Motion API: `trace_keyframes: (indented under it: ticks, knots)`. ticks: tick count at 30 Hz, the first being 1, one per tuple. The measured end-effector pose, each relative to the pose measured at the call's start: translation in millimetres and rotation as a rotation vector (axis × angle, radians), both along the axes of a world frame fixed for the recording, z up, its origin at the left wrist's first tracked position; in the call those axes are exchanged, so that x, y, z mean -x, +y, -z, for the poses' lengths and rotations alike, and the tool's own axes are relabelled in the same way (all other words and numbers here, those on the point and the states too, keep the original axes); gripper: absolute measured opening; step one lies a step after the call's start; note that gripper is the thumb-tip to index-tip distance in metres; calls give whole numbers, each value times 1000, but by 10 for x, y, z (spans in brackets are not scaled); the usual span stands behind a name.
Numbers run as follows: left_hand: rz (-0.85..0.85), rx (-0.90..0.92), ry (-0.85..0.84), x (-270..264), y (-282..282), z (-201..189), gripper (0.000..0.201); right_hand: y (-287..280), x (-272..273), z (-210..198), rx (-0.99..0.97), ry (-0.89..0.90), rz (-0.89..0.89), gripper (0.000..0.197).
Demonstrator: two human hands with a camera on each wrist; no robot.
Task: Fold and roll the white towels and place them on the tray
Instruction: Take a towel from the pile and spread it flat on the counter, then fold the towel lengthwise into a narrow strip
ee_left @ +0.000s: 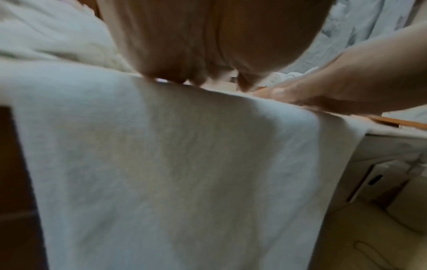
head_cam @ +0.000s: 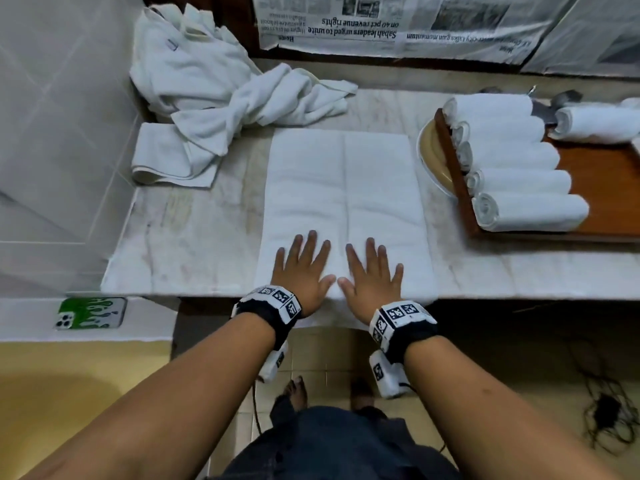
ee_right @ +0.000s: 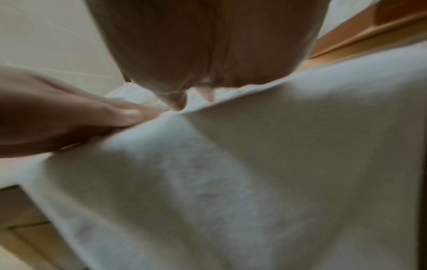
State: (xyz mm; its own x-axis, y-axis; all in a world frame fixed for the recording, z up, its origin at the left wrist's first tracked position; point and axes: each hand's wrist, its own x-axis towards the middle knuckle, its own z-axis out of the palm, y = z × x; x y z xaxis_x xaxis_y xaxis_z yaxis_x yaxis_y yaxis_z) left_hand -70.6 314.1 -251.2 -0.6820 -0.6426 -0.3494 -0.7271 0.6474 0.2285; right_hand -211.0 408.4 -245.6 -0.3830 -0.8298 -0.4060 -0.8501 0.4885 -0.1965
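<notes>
Marble counter (head_cam: 194, 237), folded towel (head_cam: 343, 188) flat under both hands' (head_cam: 304, 271) grip.

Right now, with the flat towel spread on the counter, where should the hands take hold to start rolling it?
Probably the near edge. The towel lies flat with its near end draped over the counter edge, and the left hand and right hand already press flat there. Pinch that hanging edge at both corners from the person's side and roll away, toward the wall.
</notes>
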Motion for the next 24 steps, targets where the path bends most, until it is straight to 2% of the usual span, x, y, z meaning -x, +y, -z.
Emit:
trace_keyframes:
  ticks: [4,8,11,14,19,24]
  knots:
    - [-35,4,-23,-183,-211,37,70,77,205,20,-10,9,-15,63]
    - [-80,-26,-53,-330,-379,9,73,195,601,2,-47,37,125,65]
    - [-120,-32,-112,-209,-405,-33,77,80,688,-62,-115,44,186,66]
    - [-108,-27,-104,42,-378,-105,77,-231,539,-191,-146,99,247,68]
    - [-4,-81,-87,123,-340,-2,76,-326,179,-61,-92,-40,115,68]
    - [-56,-128,-105,98,-608,-31,82,-319,595,-62,-149,-85,151,72]
